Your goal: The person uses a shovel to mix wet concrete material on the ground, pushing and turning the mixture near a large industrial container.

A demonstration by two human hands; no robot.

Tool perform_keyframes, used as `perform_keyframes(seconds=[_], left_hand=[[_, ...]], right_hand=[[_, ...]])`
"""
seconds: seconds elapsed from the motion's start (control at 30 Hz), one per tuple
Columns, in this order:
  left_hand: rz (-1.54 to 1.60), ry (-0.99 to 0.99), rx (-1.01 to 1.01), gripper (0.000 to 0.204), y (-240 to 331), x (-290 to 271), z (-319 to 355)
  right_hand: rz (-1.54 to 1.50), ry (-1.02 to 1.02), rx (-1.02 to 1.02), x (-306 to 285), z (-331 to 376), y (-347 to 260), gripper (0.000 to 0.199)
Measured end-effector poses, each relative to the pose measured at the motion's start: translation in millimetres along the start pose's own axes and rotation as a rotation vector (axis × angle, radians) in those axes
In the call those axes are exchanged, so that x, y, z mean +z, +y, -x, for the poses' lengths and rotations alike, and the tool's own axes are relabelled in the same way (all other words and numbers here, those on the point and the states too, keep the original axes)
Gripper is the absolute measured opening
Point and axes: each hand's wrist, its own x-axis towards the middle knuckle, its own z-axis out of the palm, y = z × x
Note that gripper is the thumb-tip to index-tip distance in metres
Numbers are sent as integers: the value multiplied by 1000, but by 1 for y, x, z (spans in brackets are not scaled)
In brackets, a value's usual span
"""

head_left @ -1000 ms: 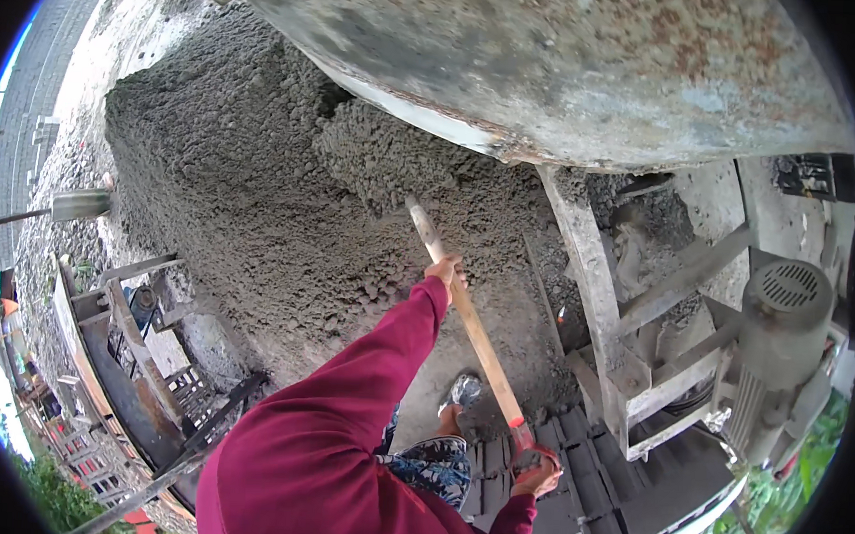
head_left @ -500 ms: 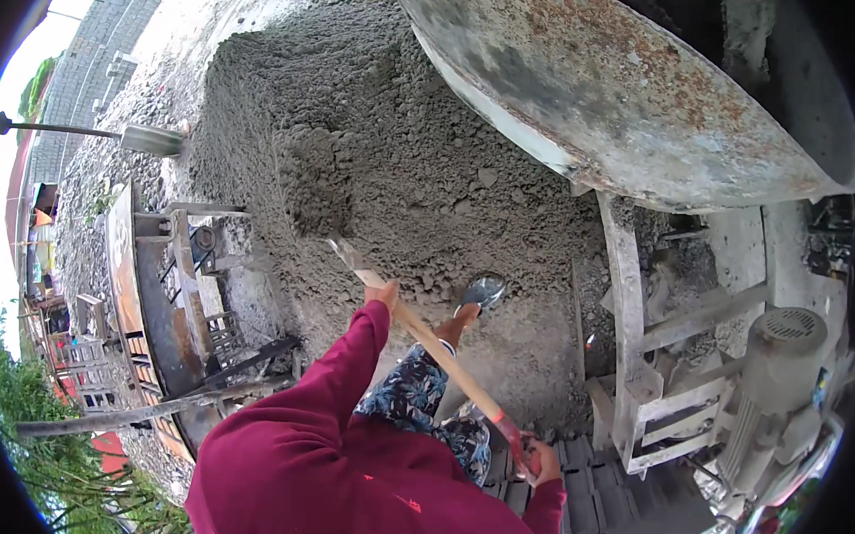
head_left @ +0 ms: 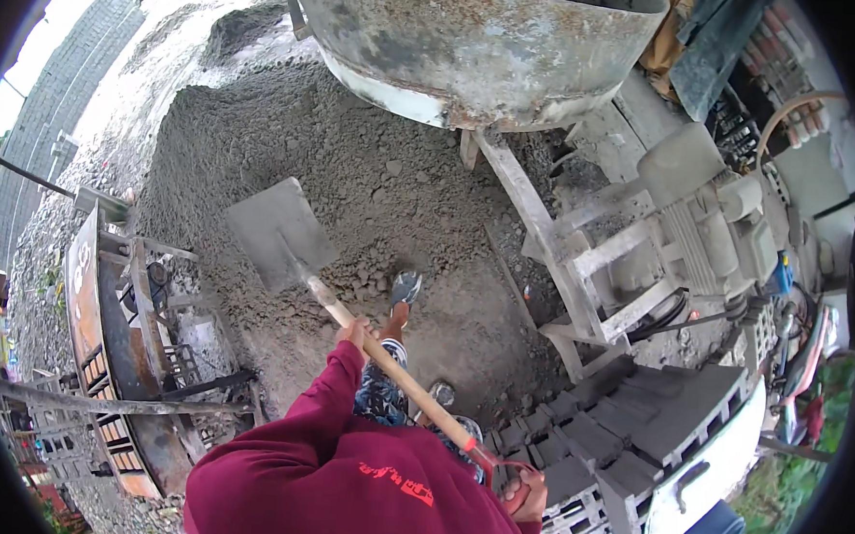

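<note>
Two hands [head_left: 439, 413], shovel [head_left: 279, 232], sand pile [head_left: 356, 157]

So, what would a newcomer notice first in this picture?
First the shovel, its grey blade raised over the big sand pile at the centre, held by the left hand mid-shaft and the right hand at the red grip. Above it sits the rusty mixer drum.
</note>
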Motion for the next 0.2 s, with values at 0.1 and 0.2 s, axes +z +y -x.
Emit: perform_keyframes(seconds=[0.1, 0.2], left_hand=[[-62, -191, -228, 17, -77, 9, 25], [-152, -180, -331, 20, -140, 30, 29]], right_hand=[[-14, 17, -107, -42, 80, 6, 31], [-55, -24, -211, -51, 117, 8, 34]])
